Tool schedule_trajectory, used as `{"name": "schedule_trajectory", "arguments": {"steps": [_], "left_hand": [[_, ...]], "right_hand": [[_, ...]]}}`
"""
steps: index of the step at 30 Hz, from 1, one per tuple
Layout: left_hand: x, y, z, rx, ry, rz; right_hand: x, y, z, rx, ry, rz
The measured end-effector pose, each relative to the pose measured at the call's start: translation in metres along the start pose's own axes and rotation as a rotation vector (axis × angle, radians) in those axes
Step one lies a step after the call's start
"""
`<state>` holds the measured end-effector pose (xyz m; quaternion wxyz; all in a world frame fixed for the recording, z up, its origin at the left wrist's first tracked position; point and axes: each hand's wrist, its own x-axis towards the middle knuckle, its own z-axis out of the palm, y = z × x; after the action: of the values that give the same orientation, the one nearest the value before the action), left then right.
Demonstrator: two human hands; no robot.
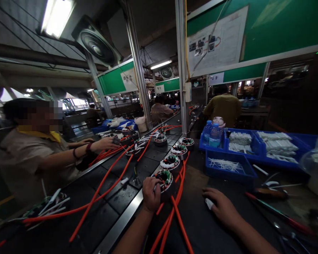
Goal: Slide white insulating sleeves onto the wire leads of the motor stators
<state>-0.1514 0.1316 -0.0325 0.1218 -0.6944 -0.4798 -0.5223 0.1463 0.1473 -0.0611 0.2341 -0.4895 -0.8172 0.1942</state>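
My left hand (pixel 151 194) grips the near rim of the closest round wound part (pixel 164 180), its fingers bent over the edge. That part is the nearest in a row with several others, such as the one behind it (pixel 170 162). Orange tubes (pixel 180 218) run from the row toward me. My right hand (pixel 221 206) rests low over the dark tabletop, fingers apart, with a white wrap on one finger and nothing held.
Blue bins (pixel 230 165) of white sticks and tubes stand at the right, with bottles (pixel 215 135) behind. Screwdrivers and pliers (pixel 281 213) lie right of my right hand. A metal edge (pixel 127 215) borders the line at left, where a person (pixel 34 158) handles parts and orange tubes.
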Motion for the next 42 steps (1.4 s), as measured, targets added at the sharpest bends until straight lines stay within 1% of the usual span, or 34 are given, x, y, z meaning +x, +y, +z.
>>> {"name": "schedule_trajectory", "arguments": {"steps": [4,8,11,14,17,22,27,32,35,37,39,42], "left_hand": [[0.0,0.003,-0.002,-0.008,-0.021,-0.026],[0.01,0.006,-0.012,-0.038,-0.106,-0.058],[0.03,0.0,-0.02,-0.031,-0.116,-0.114],[0.058,-0.017,-0.017,0.007,-0.137,-0.157],[0.086,-0.044,0.0,0.052,-0.254,-0.179],[0.123,-0.09,0.047,0.215,-0.463,-0.22],[0.154,-0.128,0.087,0.414,-0.642,-0.196],[0.183,-0.157,0.123,0.574,-0.749,-0.127],[0.194,-0.17,0.143,0.647,-0.784,-0.112],[0.2,-0.176,0.152,0.685,-0.812,-0.124],[0.205,-0.181,0.154,0.712,-0.847,-0.145],[0.213,-0.189,0.144,0.735,-0.894,-0.187]], "right_hand": [[-0.001,-0.001,-0.001,0.029,0.02,0.004],[-0.001,-0.001,-0.001,0.041,0.032,0.015],[0.0,0.002,0.001,0.063,0.026,0.02],[0.001,0.005,0.001,0.074,0.016,0.028],[0.001,0.006,0.001,0.075,0.013,0.037],[0.0,0.007,0.002,0.093,0.006,0.067],[-0.001,0.009,0.002,0.122,0.013,0.08],[0.001,0.012,0.0,0.123,0.018,0.056],[0.003,0.016,0.0,0.131,0.065,-0.019],[0.005,0.019,0.0,0.143,0.108,-0.077],[0.005,0.021,0.0,0.154,0.145,-0.096],[0.004,0.023,-0.001,0.181,0.164,-0.1]]}}
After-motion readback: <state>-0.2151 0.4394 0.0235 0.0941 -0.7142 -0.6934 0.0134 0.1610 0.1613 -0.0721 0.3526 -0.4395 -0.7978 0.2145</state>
